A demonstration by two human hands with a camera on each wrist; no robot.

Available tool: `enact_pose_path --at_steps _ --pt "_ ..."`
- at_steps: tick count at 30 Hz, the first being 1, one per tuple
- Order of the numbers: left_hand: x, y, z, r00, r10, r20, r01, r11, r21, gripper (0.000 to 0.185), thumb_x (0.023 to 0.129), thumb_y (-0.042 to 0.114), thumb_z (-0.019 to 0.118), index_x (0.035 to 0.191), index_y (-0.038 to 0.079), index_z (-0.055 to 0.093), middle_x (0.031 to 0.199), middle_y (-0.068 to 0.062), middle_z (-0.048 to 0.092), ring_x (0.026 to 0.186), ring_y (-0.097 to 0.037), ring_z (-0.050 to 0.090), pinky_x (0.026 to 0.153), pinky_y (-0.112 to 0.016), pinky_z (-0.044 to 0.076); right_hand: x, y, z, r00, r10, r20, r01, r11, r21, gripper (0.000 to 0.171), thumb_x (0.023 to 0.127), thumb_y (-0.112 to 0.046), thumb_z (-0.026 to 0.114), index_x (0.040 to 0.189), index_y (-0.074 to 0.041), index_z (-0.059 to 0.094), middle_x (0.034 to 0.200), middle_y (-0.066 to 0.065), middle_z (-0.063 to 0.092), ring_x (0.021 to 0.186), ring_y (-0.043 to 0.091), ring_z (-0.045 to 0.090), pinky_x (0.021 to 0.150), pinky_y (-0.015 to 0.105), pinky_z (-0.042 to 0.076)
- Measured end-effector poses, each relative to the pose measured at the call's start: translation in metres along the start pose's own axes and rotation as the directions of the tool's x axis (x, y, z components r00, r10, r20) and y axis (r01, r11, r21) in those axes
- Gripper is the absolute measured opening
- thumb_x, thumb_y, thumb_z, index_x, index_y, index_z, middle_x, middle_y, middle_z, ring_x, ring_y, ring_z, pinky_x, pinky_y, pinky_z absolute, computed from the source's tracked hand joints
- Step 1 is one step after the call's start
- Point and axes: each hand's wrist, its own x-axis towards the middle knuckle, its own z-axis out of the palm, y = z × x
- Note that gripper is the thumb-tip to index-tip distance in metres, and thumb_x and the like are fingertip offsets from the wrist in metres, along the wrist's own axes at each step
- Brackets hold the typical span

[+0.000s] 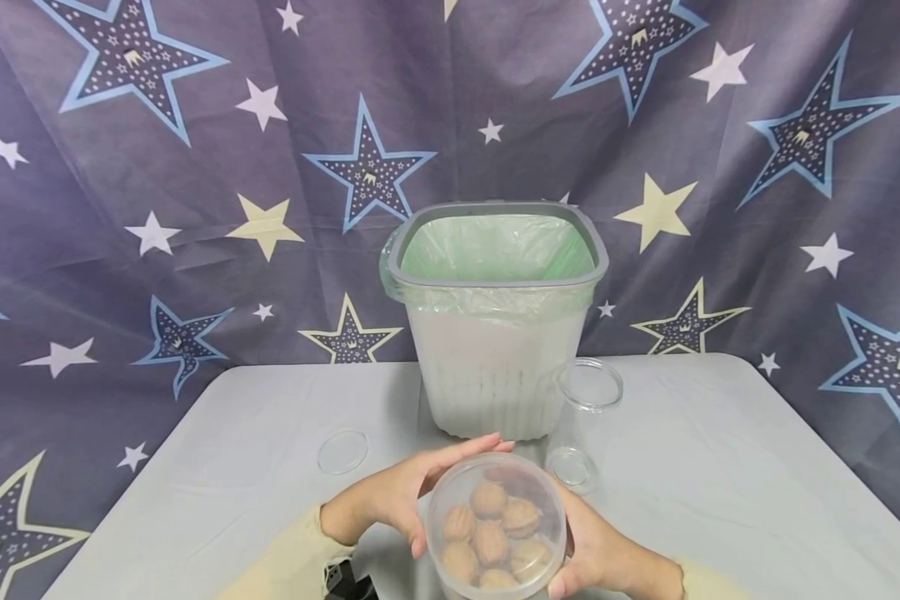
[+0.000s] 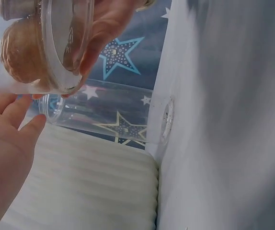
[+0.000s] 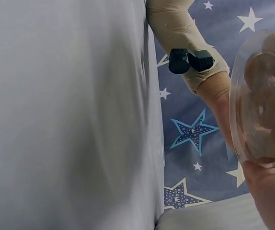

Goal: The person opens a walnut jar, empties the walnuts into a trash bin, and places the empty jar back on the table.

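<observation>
A round, clear plastic jar (image 1: 497, 527) holding several walnuts (image 1: 491, 542) is near the front of the table, raised above the tabletop in the left wrist view. My right hand (image 1: 596, 542) grips its right side, thumb toward the front. On the other side, my left hand (image 1: 397, 493) lies alongside with fairly straight fingers reaching behind the jar. In the left wrist view, the left fingertips (image 2: 38, 125) are close to the jar wall; firm contact is hard to tell. The jar base (image 2: 68, 43) shows there, facing the table.
A white bin (image 1: 498, 358) with a grey rim and green liner stands behind the hands. Right of it is a tall clear empty jar (image 1: 573, 467), upright and uncovered. A clear round lid (image 1: 342, 452) lies on the left of the grey-covered table (image 1: 255, 433). Star-patterned cloth (image 1: 450, 100) hangs behind.
</observation>
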Motion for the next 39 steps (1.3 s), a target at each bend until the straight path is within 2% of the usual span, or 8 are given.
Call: enact_pose_path --at_steps 5,12,15,19,22,26,29,39 --pt "0.001 0.002 0.001 1.000 -0.010 0.007 0.010 1.000 -0.009 0.122 0.070 0.064 0.063 0.149 -0.003 -0.001 0.154 -0.025 0.010 0.141 -0.026 0.021 0.115 -0.039 0.020 0.000 0.000 -0.001 1.000 0.012 0.012 -0.012 1.000 0.026 0.095 0.082 -0.034 0.071 0.148 0.003 0.012 0.149 0.025 0.025 0.134 0.030 0.035 0.106 0.035 0.037" --pt "0.000 0.003 0.002 1.000 0.000 0.015 -0.001 0.999 0.042 0.121 0.071 0.064 0.063 0.149 -0.004 0.001 0.155 -0.022 0.013 0.141 -0.027 0.023 0.114 -0.041 0.021 0.001 -0.002 -0.001 1.000 0.000 0.027 0.002 0.999 -0.054 0.096 0.082 -0.040 0.069 0.147 0.004 0.014 0.146 0.028 0.029 0.132 0.031 0.037 0.106 0.036 0.037" --pt "0.001 0.002 0.003 1.000 0.002 0.013 -0.003 1.000 0.029 0.120 0.071 0.063 0.064 0.149 -0.004 0.001 0.154 -0.024 0.012 0.141 -0.028 0.023 0.114 -0.043 0.021 0.000 -0.004 -0.001 0.999 0.011 0.030 -0.009 0.998 -0.058 0.097 0.082 -0.040 0.069 0.148 0.003 0.012 0.146 0.027 0.028 0.132 0.030 0.037 0.106 0.035 0.037" --pt "0.000 0.002 0.004 1.000 -0.004 -0.002 0.004 1.000 0.006 0.119 0.071 0.059 0.067 0.149 -0.004 0.001 0.154 -0.024 0.012 0.141 -0.028 0.022 0.114 -0.042 0.021 -0.001 -0.004 -0.003 1.000 0.027 0.016 -0.027 0.999 -0.043 0.096 0.081 -0.036 0.071 0.148 0.003 0.014 0.147 0.027 0.028 0.133 0.029 0.037 0.106 0.033 0.036" --pt "-0.001 0.002 0.005 1.000 -0.003 -0.022 0.004 0.999 0.050 0.118 0.072 0.058 0.067 0.149 -0.003 0.003 0.154 -0.023 0.013 0.141 -0.028 0.023 0.114 -0.040 0.022 -0.003 -0.004 -0.004 1.000 0.026 0.001 -0.026 0.999 -0.035 0.096 0.079 -0.032 0.072 0.148 0.002 0.014 0.147 0.026 0.028 0.133 0.029 0.036 0.107 0.032 0.035" --pt "-0.001 0.002 0.006 0.998 0.005 -0.059 0.002 0.992 0.128 0.117 0.073 0.060 0.066 0.149 -0.003 0.002 0.154 -0.024 0.014 0.140 -0.027 0.024 0.114 -0.038 0.022 -0.004 -0.004 -0.006 0.999 -0.015 -0.029 0.011 0.992 -0.122 0.100 0.077 -0.032 0.074 0.148 0.003 0.012 0.148 0.024 0.028 0.134 0.026 0.035 0.108 0.029 0.032" --pt "0.000 0.004 0.007 0.996 0.014 -0.085 -0.002 0.990 0.142 0.117 0.074 0.059 0.066 0.149 -0.003 0.001 0.154 -0.024 0.014 0.140 -0.029 0.025 0.114 -0.037 0.023 -0.003 -0.005 -0.006 0.997 -0.047 -0.059 0.034 0.979 -0.203 0.103 0.075 -0.032 0.076 0.147 0.004 0.012 0.146 0.024 0.031 0.132 0.025 0.037 0.108 0.028 0.032" --pt "0.005 0.013 0.012 0.989 0.057 -0.137 -0.025 0.974 0.225 0.118 0.075 0.055 0.067 0.147 -0.007 -0.002 0.154 -0.024 0.013 0.140 -0.032 0.024 0.113 -0.040 0.024 -0.004 -0.013 -0.003 0.990 -0.041 -0.137 -0.003 0.952 -0.307 0.106 0.070 -0.031 0.081 0.147 0.001 0.016 0.143 0.023 0.036 0.128 0.025 0.042 0.106 0.028 0.035"
